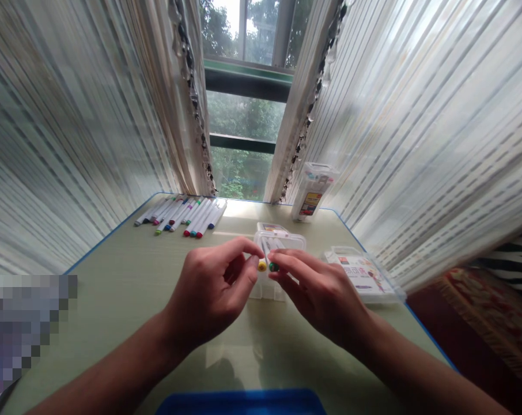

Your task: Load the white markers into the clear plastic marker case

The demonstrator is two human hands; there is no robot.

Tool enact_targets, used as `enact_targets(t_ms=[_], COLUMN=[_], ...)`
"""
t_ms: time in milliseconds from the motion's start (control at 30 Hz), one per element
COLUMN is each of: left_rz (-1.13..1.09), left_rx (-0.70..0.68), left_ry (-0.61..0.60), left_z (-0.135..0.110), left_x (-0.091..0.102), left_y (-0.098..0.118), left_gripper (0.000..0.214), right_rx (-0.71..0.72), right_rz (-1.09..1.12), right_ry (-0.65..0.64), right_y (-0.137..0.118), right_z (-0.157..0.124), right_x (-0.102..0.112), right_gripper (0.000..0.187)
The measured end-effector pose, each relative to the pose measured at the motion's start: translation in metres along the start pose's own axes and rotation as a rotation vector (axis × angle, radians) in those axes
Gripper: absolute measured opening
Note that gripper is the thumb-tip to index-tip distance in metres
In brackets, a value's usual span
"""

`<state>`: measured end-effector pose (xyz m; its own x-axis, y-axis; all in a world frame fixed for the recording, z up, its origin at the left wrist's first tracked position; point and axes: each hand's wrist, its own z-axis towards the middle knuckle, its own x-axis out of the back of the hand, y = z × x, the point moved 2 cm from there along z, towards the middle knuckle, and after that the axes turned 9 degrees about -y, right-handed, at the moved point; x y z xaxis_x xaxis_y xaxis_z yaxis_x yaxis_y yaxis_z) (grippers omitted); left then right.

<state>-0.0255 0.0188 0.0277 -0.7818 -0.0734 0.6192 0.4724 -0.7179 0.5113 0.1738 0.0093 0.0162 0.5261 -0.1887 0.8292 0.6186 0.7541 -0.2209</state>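
At the table's middle, my left hand is closed in a pinch, thumb and forefinger at a marker with a yellow end. Close beside it, the fingers of my right hand are closed on a marker with a green end. Both markers point away from me, over a clear plastic box that stands behind and below my hands. Some pale marker barrels show inside this box. My fingers hide much of both markers and part of the box.
Several white markers with coloured ends lie at the back left. A clear case stands upright at the back right. A flat clear case with a printed label lies on the right. A blue object is at the front edge.
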Motion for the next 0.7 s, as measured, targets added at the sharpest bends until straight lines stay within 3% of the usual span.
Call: enact_targets(t_ms=[433,700], left_rz=[0.007,0.020], left_rx=[0.008,0.022], left_ry=[-0.003,-0.029], left_z=[-0.0007,0.0011], left_x=[-0.0001,0.0000], left_y=[-0.0002,0.0006], left_gripper=[0.016,0.016], right_rx=[-0.013,-0.007], right_rz=[-0.016,0.002], right_ry=[0.037,0.100], right_y=[-0.0012,-0.0037], right_z=[-0.0006,0.0010], right_x=[-0.0013,0.0021], right_gripper=[0.030,0.023])
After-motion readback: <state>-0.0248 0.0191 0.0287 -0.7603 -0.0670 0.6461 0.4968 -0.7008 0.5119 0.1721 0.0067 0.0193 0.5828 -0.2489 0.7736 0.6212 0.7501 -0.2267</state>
